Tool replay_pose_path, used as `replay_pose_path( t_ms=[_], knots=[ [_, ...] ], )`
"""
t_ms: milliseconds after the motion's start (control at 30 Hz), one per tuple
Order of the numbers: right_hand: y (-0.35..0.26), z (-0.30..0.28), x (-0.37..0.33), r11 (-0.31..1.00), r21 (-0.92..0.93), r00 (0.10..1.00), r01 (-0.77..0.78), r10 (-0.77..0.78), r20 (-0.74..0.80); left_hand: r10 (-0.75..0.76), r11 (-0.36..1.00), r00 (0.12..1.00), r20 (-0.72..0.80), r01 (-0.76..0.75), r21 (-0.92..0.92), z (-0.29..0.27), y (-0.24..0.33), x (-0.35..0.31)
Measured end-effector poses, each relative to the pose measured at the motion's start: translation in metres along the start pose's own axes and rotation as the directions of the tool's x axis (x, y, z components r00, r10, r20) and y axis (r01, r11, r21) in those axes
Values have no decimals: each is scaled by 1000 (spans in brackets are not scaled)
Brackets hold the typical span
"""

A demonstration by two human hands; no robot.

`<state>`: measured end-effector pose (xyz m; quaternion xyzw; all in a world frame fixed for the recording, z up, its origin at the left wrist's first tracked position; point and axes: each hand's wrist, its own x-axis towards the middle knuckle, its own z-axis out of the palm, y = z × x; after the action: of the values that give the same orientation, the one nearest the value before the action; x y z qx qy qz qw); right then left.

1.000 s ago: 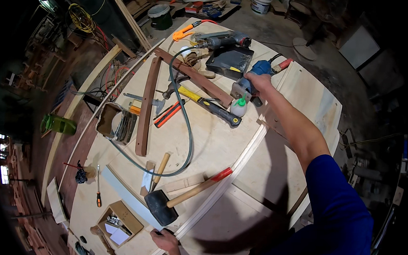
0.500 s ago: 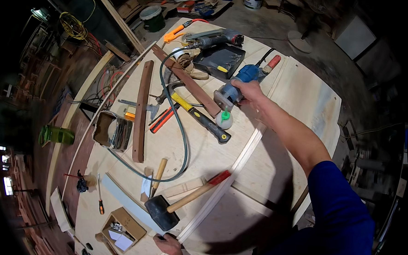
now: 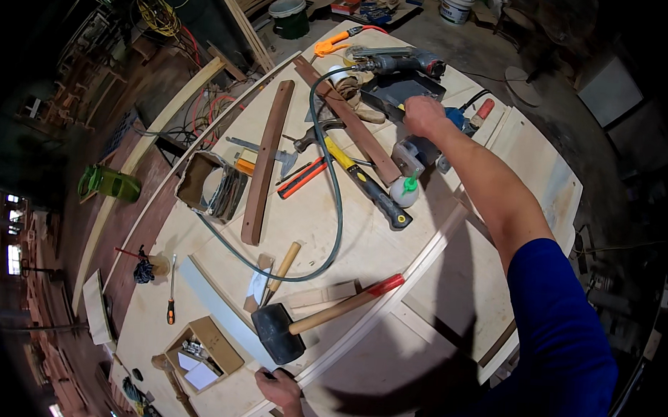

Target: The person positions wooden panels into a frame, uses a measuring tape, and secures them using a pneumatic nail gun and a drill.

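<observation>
My right hand is closed at the near edge of a black tray, beside a small yellow piece; whatever lies in its fingers is hidden. Partly behind that hand and forearm is a blue trim router with a clear square base. Just below the router stands a small white bottle with a green tip. At the lower edge my left hand is closed, with something small and dark at its fingers. Close above it rests a black rubber mallet, its red-ended handle pointing up and right.
A claw hammer, dark wood strips and a looping hose lie mid-board. A power tool lies across the tray. At left are a cardboard box, a screwdriver and a worn open box.
My right hand has let go of the blue router and moved to the black tray's near edge. The whole view has shifted, so things sit farther right. My left hand stays by the mallet.
</observation>
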<state>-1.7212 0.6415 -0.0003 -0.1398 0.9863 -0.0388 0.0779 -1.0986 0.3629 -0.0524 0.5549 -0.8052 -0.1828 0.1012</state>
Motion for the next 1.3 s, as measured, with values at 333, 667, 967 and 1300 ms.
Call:
replay_pose_path(
  t_ms=[333, 667, 967, 1300],
  knots=[
    [-20, -33, -34, 995, 41, 995, 92, -89, -53, 0, 1000, 1000, -18, 0, 14, -1, -4, 0],
    [-61, -29, -27, 978, 89, 982, 190, -189, -12, -26, 1000, 1000, -13, 26, -5, 0, -4, 0],
    [-138, -37, -72, 894, -65, 897, 442, -441, 40, -1, 998, 1000, -29, 2, 58, -6, -9, 0],
    [-145, 70, -98, 914, -81, 900, 397, -370, 230, -102, 995, 990, 94, 103, -7, -20, 24, 2]
  ],
)
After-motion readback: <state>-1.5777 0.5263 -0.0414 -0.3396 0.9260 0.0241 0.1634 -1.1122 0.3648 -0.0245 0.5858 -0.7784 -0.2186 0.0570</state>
